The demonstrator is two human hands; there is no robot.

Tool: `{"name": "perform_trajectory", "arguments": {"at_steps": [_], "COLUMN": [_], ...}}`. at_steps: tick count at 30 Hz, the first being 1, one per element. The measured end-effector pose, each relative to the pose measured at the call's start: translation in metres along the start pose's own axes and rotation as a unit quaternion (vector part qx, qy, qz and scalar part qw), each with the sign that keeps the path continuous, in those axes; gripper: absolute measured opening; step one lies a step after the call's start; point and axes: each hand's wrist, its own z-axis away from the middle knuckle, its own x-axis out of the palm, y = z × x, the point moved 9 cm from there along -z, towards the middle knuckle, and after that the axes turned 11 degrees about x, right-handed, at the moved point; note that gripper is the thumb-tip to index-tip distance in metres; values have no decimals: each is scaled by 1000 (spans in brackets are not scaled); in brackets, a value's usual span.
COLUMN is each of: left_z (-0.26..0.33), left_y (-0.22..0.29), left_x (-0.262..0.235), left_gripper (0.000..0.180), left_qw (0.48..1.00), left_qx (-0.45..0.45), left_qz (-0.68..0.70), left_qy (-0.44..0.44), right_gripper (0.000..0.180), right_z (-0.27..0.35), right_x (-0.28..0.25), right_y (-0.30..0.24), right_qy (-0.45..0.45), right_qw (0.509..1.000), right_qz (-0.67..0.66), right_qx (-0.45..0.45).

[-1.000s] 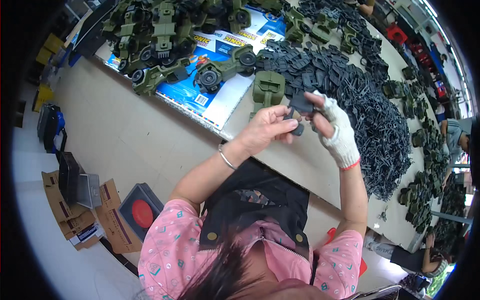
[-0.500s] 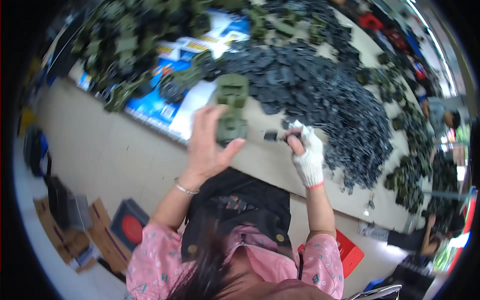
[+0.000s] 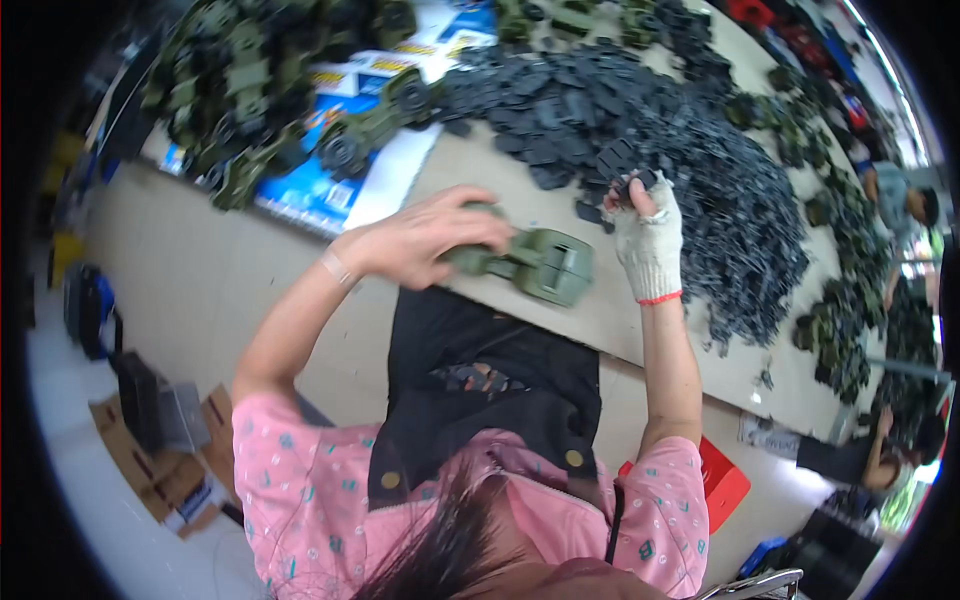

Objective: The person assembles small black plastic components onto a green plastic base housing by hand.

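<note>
An olive-green plastic toy vehicle body (image 3: 562, 268) lies crosswise near the table's front edge. Over its left end my bare left hand (image 3: 435, 238) is curled, fingers gripping it. My right hand (image 3: 648, 220), in a white knitted glove with bare fingertips, is raised at the near side of the dark parts. Its thumb and fingers are pinched on a small dark grey plastic part (image 3: 616, 156); the exact shape is hard to make out against the heap behind. Flat dark grey plastic pieces (image 3: 545, 110) are piled beyond my hands.
Thin dark grey parts (image 3: 745, 260) form a large heap at the right. More green vehicle bodies (image 3: 245, 90) crowd the far left, partly on a blue printed sheet (image 3: 335, 180). Cardboard (image 3: 150, 450) and a red bin (image 3: 722, 480) are below the table. Another person (image 3: 890, 195) is at far right.
The green vehicle body has turned from pointing away to lying crosswise, and my left hand has closed over its left end. My right hand has moved up and right, toward the heap.
</note>
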Motion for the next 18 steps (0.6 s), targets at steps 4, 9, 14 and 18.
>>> {"name": "perform_trajectory", "arguments": {"at_steps": [4,9,14,18], "left_z": [6,38,22,11], "left_y": [-23,-55,-23,-9], "left_x": [-11,24,5,23], "left_gripper": [76,60,60,59], "left_qw": [988,960,958,982], "left_qx": [-65,-132,-46,-50], "left_qz": [-67,41,86,68], "left_qy": [122,243,270,171], "right_gripper": [23,31,32,35], "right_z": [51,75,34,44], "right_x": [37,24,11,34], "right_y": [58,103,65,67], "right_qy": [-27,-42,3,-1], "right_qw": [993,990,987,990], "right_qz": [-35,19,133,97], "right_qx": [111,131,91,102]}}
